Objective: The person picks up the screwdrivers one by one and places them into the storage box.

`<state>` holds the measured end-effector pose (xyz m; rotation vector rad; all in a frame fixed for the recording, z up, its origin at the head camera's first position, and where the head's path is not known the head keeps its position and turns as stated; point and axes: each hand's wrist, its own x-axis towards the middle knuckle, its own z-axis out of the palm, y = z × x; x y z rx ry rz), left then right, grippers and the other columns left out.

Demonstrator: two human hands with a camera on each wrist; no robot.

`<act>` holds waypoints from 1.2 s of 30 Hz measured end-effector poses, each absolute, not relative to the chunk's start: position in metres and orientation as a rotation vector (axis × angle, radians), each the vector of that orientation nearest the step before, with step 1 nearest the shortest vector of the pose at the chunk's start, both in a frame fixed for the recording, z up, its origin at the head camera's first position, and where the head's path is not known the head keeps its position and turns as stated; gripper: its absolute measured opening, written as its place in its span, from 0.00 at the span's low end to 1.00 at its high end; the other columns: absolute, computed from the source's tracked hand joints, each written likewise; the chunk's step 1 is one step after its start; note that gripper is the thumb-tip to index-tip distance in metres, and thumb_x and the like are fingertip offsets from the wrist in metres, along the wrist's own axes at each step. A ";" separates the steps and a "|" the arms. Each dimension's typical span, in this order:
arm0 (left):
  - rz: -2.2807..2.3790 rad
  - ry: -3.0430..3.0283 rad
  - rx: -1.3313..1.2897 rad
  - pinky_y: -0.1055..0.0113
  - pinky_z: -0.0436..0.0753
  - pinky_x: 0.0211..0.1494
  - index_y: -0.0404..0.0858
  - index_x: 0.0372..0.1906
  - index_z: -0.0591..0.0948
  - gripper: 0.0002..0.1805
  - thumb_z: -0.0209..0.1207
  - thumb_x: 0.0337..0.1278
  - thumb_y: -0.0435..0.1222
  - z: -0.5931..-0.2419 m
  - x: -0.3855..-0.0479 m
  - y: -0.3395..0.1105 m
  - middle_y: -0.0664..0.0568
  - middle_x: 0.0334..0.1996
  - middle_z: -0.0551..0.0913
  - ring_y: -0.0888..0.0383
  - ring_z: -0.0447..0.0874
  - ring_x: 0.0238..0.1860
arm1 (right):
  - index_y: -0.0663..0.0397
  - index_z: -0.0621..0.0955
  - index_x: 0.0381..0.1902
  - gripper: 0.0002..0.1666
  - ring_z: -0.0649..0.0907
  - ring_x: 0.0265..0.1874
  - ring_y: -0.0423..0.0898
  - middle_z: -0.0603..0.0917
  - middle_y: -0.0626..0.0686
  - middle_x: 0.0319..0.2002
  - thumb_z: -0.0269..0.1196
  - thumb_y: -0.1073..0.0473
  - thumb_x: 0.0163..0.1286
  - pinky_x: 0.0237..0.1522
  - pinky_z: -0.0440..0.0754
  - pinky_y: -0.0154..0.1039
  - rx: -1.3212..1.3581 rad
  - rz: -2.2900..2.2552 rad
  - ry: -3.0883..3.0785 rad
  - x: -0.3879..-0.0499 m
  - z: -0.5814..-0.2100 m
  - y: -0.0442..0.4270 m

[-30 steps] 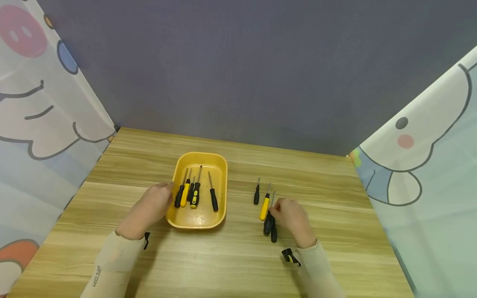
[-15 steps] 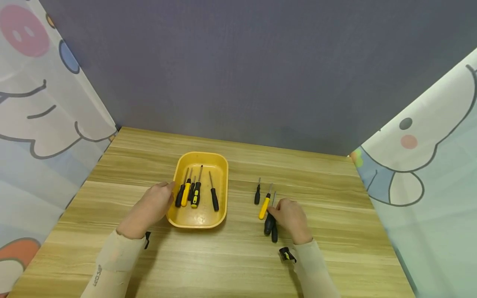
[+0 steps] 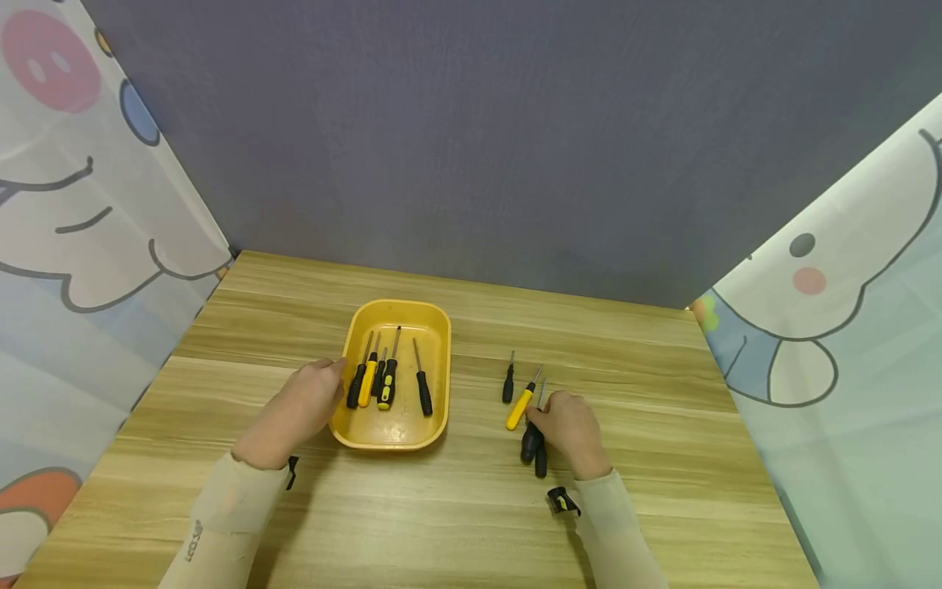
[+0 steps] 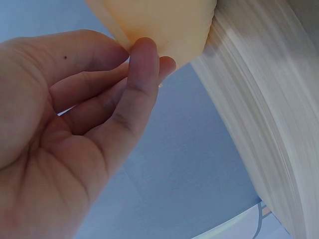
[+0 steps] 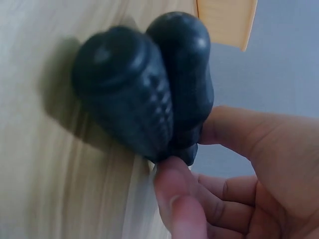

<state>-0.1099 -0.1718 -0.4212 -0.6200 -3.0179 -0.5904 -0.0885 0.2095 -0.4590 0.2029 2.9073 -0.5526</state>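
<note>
My left hand [image 3: 312, 394] pinches the left rim of a yellow plastic tray [image 3: 388, 447]; the left wrist view shows thumb and fingertips meeting on its edge [image 4: 164, 30]. Inside the tray lie several screwdrivers with black or yellow handles. My right hand [image 3: 571, 429] pinches a black-handled screwdriver [image 3: 530, 444] near the front of its handle. Beside it is a second black screwdriver [image 3: 540, 462]; in the right wrist view the textured handle [image 5: 119, 84] and the smooth one [image 5: 184, 64] touch. A yellow-handled screwdriver [image 3: 519, 411] lies just left of these fingers.
A small black screwdriver [image 3: 509, 384] lies farther back on the wooden table [image 3: 412, 523]. A grey wall [image 3: 456, 147] stands behind the table. Printed curtains [image 3: 854, 327] hang at both sides.
The yellow-handled screwdriver outside the tray has turned, its handle shifting left and its tip right. My right hand has moved slightly left. The left hand and tray stay put.
</note>
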 end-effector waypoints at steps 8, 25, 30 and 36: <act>-0.605 -3.008 -0.627 0.59 0.85 0.33 0.14 0.57 0.73 0.21 0.57 0.59 0.20 -0.422 -0.110 -0.173 0.30 0.37 0.81 0.46 0.81 0.33 | 0.51 0.75 0.10 0.26 0.66 0.09 0.40 0.68 0.43 0.08 0.66 0.50 0.66 0.13 0.61 0.31 0.188 -0.715 2.899 -0.087 -0.458 0.214; -0.606 -2.991 -0.633 0.62 0.84 0.30 0.15 0.56 0.74 0.21 0.58 0.58 0.20 -0.424 -0.110 -0.173 0.31 0.36 0.81 0.48 0.81 0.31 | 0.53 0.83 0.23 0.14 0.79 0.14 0.45 0.79 0.50 0.15 0.65 0.55 0.69 0.18 0.76 0.35 0.168 -0.994 2.762 -0.084 -0.454 0.217; -0.606 -2.992 -0.626 0.61 0.85 0.32 0.15 0.57 0.74 0.21 0.57 0.58 0.20 -0.425 -0.110 -0.174 0.30 0.38 0.81 0.46 0.81 0.33 | 0.52 0.83 0.24 0.12 0.80 0.14 0.44 0.79 0.47 0.15 0.65 0.57 0.68 0.17 0.78 0.35 0.131 -1.032 2.753 -0.084 -0.448 0.214; -0.612 -2.991 -0.628 0.63 0.84 0.30 0.15 0.57 0.73 0.21 0.57 0.58 0.20 -0.425 -0.110 -0.174 0.31 0.37 0.81 0.48 0.80 0.31 | 0.53 0.84 0.23 0.12 0.80 0.15 0.42 0.80 0.45 0.15 0.65 0.58 0.67 0.18 0.78 0.34 0.013 -1.104 2.750 -0.084 -0.441 0.209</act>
